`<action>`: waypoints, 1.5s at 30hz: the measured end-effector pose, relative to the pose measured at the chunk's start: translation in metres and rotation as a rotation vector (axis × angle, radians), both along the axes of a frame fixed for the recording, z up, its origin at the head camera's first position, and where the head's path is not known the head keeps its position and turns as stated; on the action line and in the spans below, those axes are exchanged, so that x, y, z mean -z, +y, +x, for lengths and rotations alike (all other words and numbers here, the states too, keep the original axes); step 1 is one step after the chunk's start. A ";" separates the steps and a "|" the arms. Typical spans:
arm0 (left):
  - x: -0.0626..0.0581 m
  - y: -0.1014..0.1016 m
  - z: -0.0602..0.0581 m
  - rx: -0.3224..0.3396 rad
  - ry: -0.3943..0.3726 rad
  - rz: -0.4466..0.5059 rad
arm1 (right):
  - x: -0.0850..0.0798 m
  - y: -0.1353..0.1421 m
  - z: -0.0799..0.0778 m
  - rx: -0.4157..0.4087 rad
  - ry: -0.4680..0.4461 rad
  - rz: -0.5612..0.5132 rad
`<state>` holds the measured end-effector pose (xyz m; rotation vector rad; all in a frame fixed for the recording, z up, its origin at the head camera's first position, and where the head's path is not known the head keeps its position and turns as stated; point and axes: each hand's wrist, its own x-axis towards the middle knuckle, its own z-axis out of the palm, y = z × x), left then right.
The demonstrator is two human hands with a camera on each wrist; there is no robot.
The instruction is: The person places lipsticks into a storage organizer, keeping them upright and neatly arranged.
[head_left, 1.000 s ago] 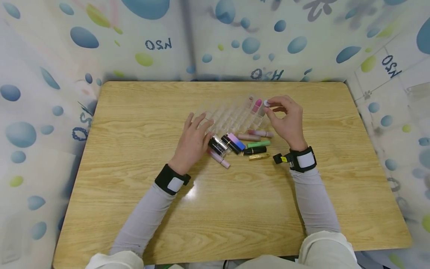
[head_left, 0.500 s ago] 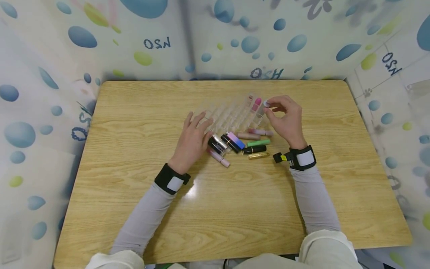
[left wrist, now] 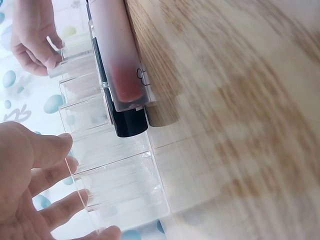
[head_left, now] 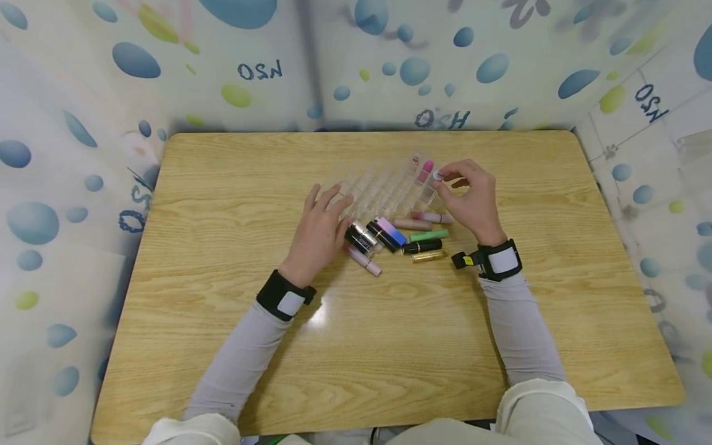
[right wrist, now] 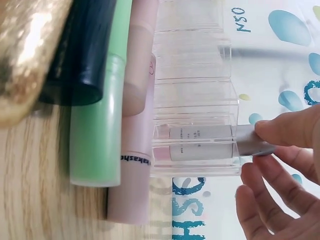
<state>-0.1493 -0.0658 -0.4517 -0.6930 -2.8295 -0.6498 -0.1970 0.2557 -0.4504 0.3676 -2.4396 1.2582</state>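
Observation:
A clear compartmented lipstick organizer (head_left: 384,188) stands on the table between the hands. My right hand (head_left: 471,196) pinches the silver cap (right wrist: 252,140) of a pale tube between thumb and fingers; the tube's labelled body (right wrist: 202,142) is inside an end compartment. My left hand (head_left: 316,241) has its fingers spread, fingertips (left wrist: 65,142) resting at the organizer's rim at the other end. A bright pink lipstick (head_left: 426,171) and a small brownish-topped one (head_left: 415,160) stand in compartments beside the pinched tube.
In front of the organizer lie several loose tubes: a green tube (head_left: 428,235), a gold one (head_left: 429,256), a black one (head_left: 421,246), a purple-blue one (head_left: 391,231) and a pink gloss (head_left: 364,261). A patterned curtain (head_left: 367,74) hangs behind the table.
My right hand has shifted slightly left towards the organizer, with the silver-capped tube still pinched. The left hand has kept its place at the rim.

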 end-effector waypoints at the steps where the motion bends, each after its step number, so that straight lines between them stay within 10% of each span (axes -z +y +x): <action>1: 0.000 0.000 0.000 0.001 -0.001 -0.002 | 0.001 0.000 0.000 0.000 -0.004 0.010; 45: 0.001 0.001 -0.002 -0.001 -0.009 0.000 | 0.004 0.001 0.000 0.000 -0.070 0.039</action>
